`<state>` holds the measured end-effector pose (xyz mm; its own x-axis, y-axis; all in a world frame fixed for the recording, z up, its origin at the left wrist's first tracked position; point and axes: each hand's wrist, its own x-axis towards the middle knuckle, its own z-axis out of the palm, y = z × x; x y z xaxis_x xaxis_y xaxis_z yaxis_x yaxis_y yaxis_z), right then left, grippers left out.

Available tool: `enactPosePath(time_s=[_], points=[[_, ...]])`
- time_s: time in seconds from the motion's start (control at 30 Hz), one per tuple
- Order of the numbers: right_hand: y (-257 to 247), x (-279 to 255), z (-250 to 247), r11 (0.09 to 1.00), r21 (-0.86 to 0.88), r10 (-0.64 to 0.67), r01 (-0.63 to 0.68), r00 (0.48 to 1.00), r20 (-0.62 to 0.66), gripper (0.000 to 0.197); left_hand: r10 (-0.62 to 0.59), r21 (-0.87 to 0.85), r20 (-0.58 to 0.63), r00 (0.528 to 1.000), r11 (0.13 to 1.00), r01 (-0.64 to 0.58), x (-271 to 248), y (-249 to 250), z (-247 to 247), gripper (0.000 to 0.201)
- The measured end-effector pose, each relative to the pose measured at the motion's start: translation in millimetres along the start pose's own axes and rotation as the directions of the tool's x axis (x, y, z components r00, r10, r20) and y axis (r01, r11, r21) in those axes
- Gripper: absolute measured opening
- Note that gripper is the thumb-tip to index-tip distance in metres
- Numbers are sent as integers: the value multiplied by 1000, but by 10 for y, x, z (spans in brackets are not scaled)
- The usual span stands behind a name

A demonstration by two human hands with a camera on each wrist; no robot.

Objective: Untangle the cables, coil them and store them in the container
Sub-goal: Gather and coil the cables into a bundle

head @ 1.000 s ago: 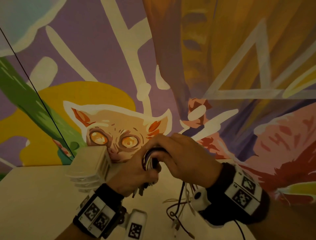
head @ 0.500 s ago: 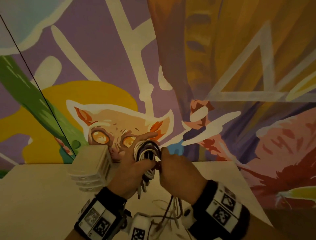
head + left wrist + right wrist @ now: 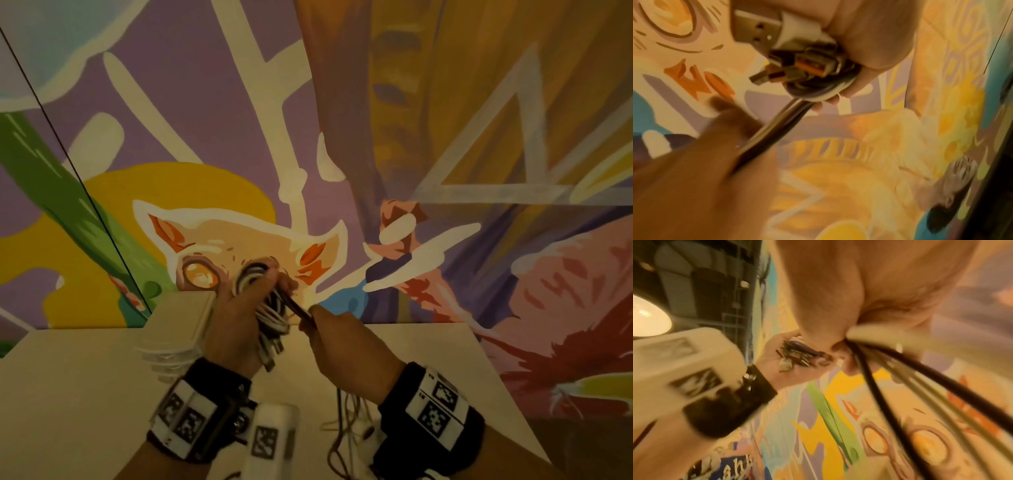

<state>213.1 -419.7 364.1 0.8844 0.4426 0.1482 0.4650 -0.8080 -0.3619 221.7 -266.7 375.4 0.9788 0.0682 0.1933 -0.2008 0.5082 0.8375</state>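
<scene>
My left hand [image 3: 239,315] grips a coil of black and white cables [image 3: 270,308] raised above the table, with USB plugs [image 3: 781,48] sticking out of the palm. My right hand [image 3: 329,339] pinches the run of cable strands [image 3: 298,310] that leaves the coil and pulls it taut down to the right. Those strands [image 3: 890,378] pass through the right fingers and hang down as loose cable [image 3: 346,421] onto the table. A translucent plastic container [image 3: 181,329] stands just left of the left hand.
The white table [image 3: 68,394] ends at a painted mural wall [image 3: 411,137] close behind the hands. Its right edge [image 3: 507,387] slants toward me. A thin black line [image 3: 68,150] runs down the wall at the left.
The right hand has come off the top of the coil and moved down to the right, drawing the strands taut. The left hand has raised the coil a little.
</scene>
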Motion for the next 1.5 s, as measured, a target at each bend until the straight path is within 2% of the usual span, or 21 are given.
enactPosePath(time_s=[0.03, 0.13, 0.23, 0.3, 0.37, 0.43, 0.5, 0.57, 0.63, 0.7, 0.8, 0.83, 0.9, 0.97, 1.03, 1.1, 1.17, 1.23, 1.33, 1.4, 1.5], points=[[72, -31, 59, 999, -33, 12, -12, 1000, 16, 19, 11, -17, -33, 999, 1000, -12, 55, 94, -51, 5], [299, -154, 130, 945, -326, -7, 25, 998, 57, 26, 50, 40, -189, 981, 998, -44, 239, 356, -325, 12], [497, -172, 75, 902, -432, 9, -7, 1000, 3, 28, 96, 143, -261, 960, 988, -60, 328, 515, -498, 15], [662, -106, 5, 921, -387, 78, -55, 996, 44, 24, 136, 184, -242, 961, 979, -92, 330, 581, -460, 8], [791, -94, -117, 929, -356, 143, -102, 986, 91, 36, 159, 227, -204, 966, 967, -112, 297, 591, -332, 7], [710, -88, -274, 973, -181, 174, -143, 969, 174, 73, 122, 217, -203, 971, 973, -77, 265, 514, -153, 10], [430, -24, -345, 982, 141, 92, -125, 971, 222, 97, 61, 212, -166, 984, 977, -25, 237, 369, 19, 7], [171, 72, -244, 934, 335, 63, -125, 980, 190, 83, 21, 255, -79, 997, 967, 0, 202, 219, 176, 6], [93, 114, -74, 942, 324, 64, -91, 994, 93, 52, 17, 260, -60, 998, 965, 0, 185, 176, 269, 9], [140, 35, 48, 991, 126, 41, -47, 998, 49, 31, 54, 239, -126, 991, 971, -23, 220, 226, 253, 8], [176, -155, 26, 972, -185, -143, 141, 990, 5, 27, 157, 344, -215, 964, 936, -76, 293, 261, 27, 19], [145, -183, -22, 948, -230, -230, 221, 973, -10, 29, 226, 466, -187, 956, 877, -116, 308, 238, -61, 20], [38, -186, -177, 907, -230, -355, 352, 934, 29, 33, 292, 706, -8, 956, 679, -201, 293, 144, -166, 13], [-20, -126, -349, 881, -154, -440, 446, 895, 75, 33, 188, 785, 178, 966, 565, -254, 217, 16, -172, 11], [-49, -58, -486, 870, -40, -491, 492, 870, 35, 30, 49, 740, 266, 963, 630, -236, 139, -89, -163, 17], [-24, 4, -526, 879, 18, -475, 476, 879, -48, 26, -91, 614, 276, 957, 783, -102, 49, -115, -131, 29], [18, 45, -488, 903, 76, -410, 424, 900, -148, 29, -190, 518, 302, 934, 855, 6, -49, -146, -96, 49], [40, 57, -443, 912, 166, -335, 376, 914, -229, 34, -171, 489, 342, 924, 872, -19, -147, -176, -35, 59], [50, 56, -410, 904, 285, -230, 318, 925, -301, 21, -107, 460, 343, 933, 885, -68, -195, -185, 21, 38], [65, 39, -427, 874, 403, -152, 272, 940, -304, 20, -89, 432, 327, 941, 899, -66, -196, -166, 31, 28], [126, -19, -392, 843, 504, -54, 188, 962, -268, 23, -54, 339, 266, 963, 940, -41, -192, -73, 8, 35]])
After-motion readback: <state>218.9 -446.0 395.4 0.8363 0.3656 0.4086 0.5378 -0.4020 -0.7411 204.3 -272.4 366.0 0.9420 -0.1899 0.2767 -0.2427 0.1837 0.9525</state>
